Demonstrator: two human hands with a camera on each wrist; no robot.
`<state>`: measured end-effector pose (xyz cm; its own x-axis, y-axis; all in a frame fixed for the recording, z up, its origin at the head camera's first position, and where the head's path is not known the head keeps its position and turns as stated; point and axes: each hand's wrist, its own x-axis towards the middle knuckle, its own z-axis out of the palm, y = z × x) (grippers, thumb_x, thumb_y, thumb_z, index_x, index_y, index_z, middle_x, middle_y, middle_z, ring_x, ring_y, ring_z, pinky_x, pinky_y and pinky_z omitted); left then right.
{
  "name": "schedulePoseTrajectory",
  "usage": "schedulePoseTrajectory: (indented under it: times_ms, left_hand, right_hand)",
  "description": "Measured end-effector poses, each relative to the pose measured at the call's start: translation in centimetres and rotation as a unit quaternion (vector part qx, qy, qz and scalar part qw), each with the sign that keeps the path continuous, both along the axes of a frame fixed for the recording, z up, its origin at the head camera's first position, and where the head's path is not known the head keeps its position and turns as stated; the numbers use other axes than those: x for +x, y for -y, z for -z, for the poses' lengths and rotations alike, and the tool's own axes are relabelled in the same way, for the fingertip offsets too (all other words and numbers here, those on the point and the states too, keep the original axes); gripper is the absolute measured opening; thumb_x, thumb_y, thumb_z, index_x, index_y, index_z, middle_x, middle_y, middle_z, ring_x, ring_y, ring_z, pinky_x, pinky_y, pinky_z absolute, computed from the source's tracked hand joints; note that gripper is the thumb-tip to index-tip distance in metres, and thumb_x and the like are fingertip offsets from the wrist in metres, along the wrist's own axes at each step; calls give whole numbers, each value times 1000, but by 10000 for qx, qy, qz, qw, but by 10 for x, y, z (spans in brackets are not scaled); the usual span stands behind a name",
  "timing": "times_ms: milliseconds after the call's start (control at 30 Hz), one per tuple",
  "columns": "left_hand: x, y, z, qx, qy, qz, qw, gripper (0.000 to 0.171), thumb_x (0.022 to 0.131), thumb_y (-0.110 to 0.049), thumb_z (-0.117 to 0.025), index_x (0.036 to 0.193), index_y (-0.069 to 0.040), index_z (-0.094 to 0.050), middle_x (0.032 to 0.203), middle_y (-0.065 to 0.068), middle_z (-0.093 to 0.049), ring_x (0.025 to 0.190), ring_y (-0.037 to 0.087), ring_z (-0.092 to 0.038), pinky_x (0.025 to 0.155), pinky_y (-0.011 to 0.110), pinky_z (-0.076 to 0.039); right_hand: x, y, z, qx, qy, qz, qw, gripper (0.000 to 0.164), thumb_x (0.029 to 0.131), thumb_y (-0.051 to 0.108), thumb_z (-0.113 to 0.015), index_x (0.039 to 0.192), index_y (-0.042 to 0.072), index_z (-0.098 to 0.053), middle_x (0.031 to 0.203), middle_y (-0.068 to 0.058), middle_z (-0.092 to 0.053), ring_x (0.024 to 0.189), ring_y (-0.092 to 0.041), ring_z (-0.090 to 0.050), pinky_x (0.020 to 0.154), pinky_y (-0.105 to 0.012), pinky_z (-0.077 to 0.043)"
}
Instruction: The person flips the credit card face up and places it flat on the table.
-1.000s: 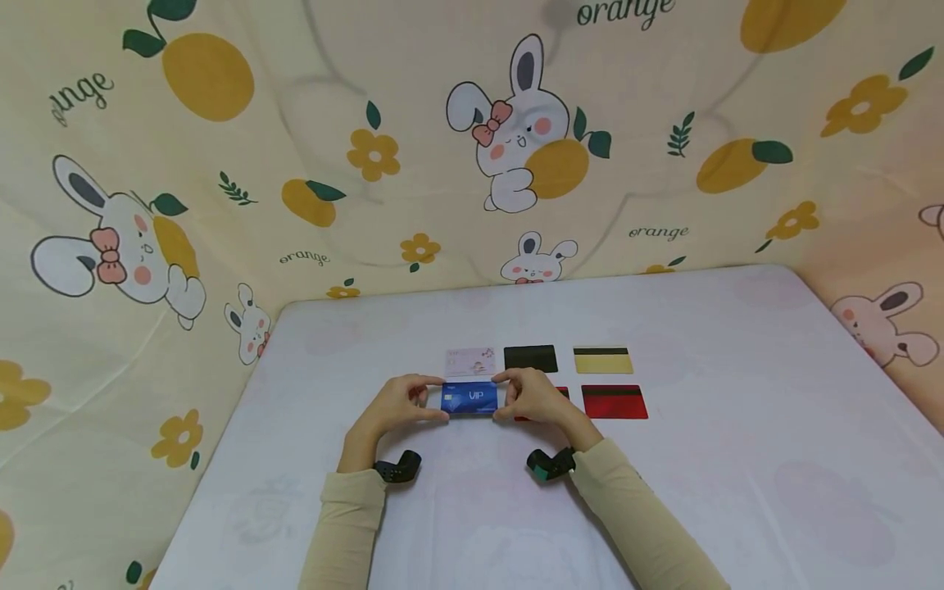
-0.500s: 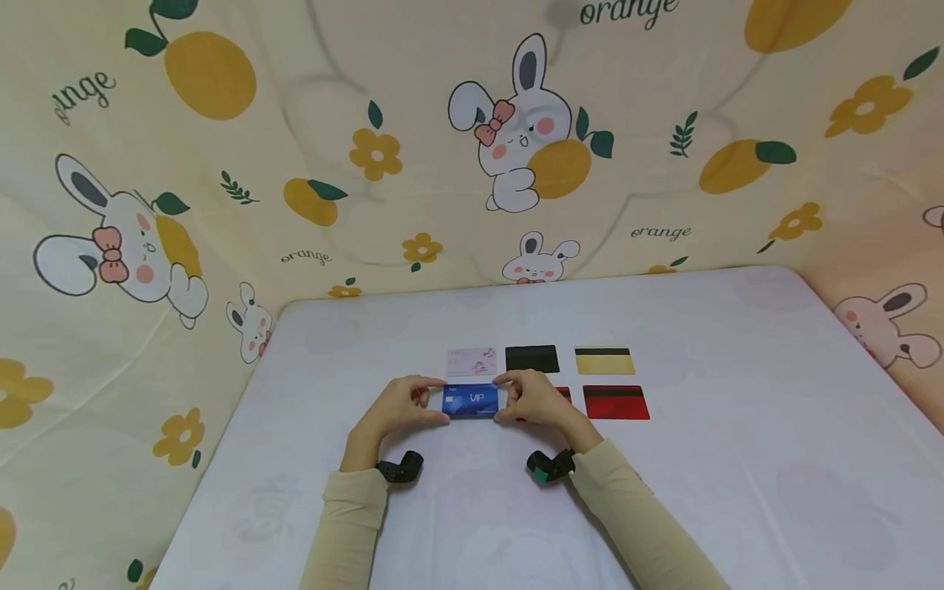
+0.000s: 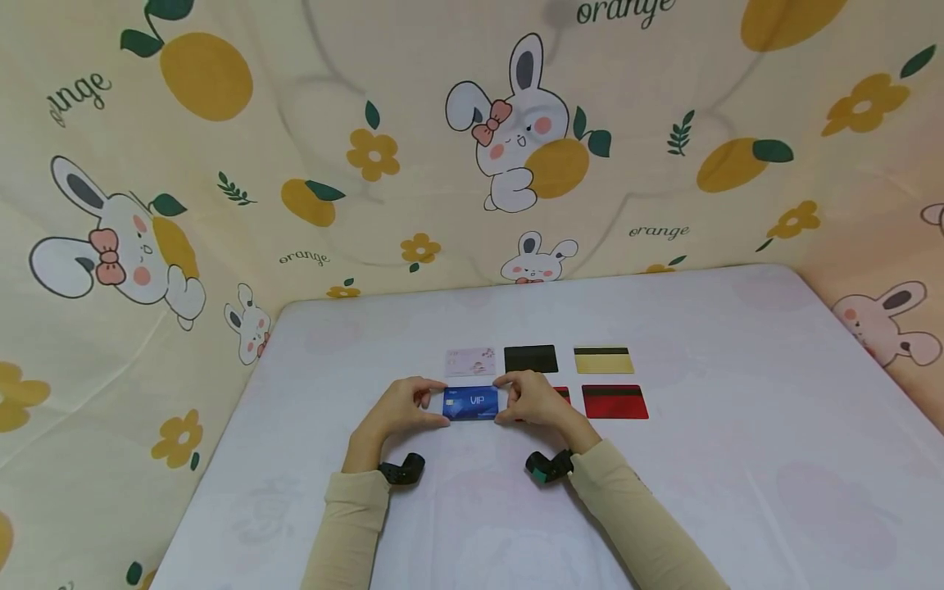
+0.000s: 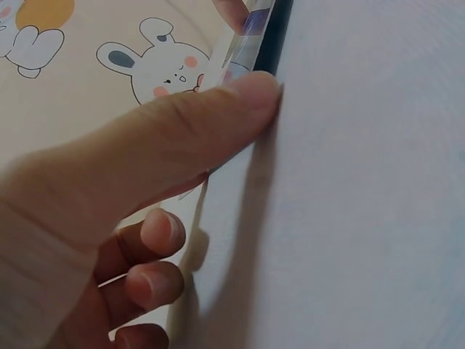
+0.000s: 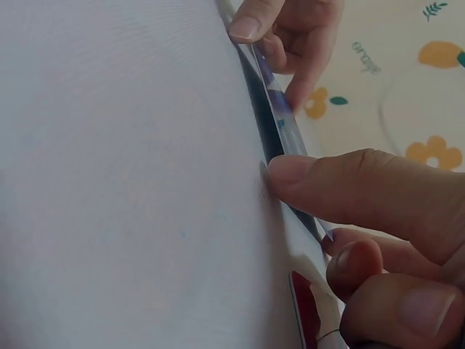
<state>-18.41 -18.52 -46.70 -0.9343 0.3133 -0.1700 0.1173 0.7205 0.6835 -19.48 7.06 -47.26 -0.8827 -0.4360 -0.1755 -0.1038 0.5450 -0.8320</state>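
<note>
A blue card marked VIP is held between both hands, printed face up. My left hand pinches its left end, thumb on the near edge and index finger at the far edge. At the right end my right hand pinches it the same way. From the left wrist, the left thumb presses the card's near edge, the other fingers loosely curled. In the right wrist view a dark layer shows beneath the card; whether it is shadow or another card I cannot tell.
Beyond the blue card lie a pale pink card, a black card and a gold card with a dark stripe. A red striped card lies right; another red card is mostly hidden behind my right hand.
The blue card and both hands have shifted slightly nearer to me, so the gap to the pale pink card has widened. Both grips stay the same, and the other cards keep their places.
</note>
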Motion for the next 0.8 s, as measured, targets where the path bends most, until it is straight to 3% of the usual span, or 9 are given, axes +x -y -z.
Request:
schedulePoseTrajectory:
  times_ms: [800]
  left_hand:
    - [1,-1,0,141,18,-70,9999,55,68,-22,-87,118,-8,-68,74,1,-49,69,11,-43,67,24,-35]
  right_hand:
    - [1,1,-3,30,68,157,9998,55,71,6,-82,121,-1,-62,59,3,-50,50,-9,-44,48,-20,-35]
